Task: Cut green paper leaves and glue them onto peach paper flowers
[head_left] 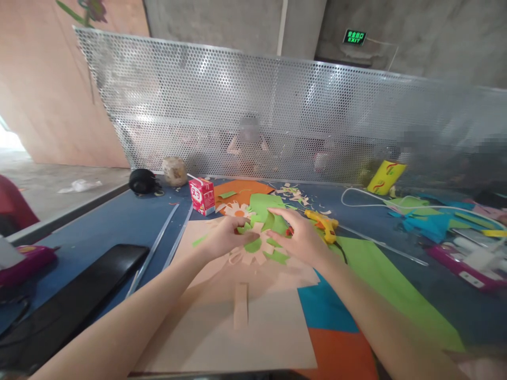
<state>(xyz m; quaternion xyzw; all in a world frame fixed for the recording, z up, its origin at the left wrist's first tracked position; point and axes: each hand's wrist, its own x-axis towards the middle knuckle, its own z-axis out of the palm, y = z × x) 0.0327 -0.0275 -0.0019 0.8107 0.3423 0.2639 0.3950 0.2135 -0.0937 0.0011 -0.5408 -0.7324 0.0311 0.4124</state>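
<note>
Both my hands meet over a paper flower (257, 252) made of beige petals and green leaf pieces, lying on a beige sheet (222, 327). My left hand (224, 238) has its fingers curled and pinched on a green leaf piece (253, 244) at the flower's left side. My right hand (299, 237) lies partly open over the flower's right side, fingertips touching the green pieces. A beige paper strip (240, 306) lies below the flower like a stem. A second, white-and-orange paper flower (238, 211) sits just behind.
A yellow glue gun (322, 222) lies right of my right hand. A red drink carton (202, 195) stands at the back left. Green (388, 285), blue (325, 309) and orange (340, 353) sheets lie to the right. A perforated metal screen (277, 105) closes the table's far edge. A black flat object (75, 301) lies at left.
</note>
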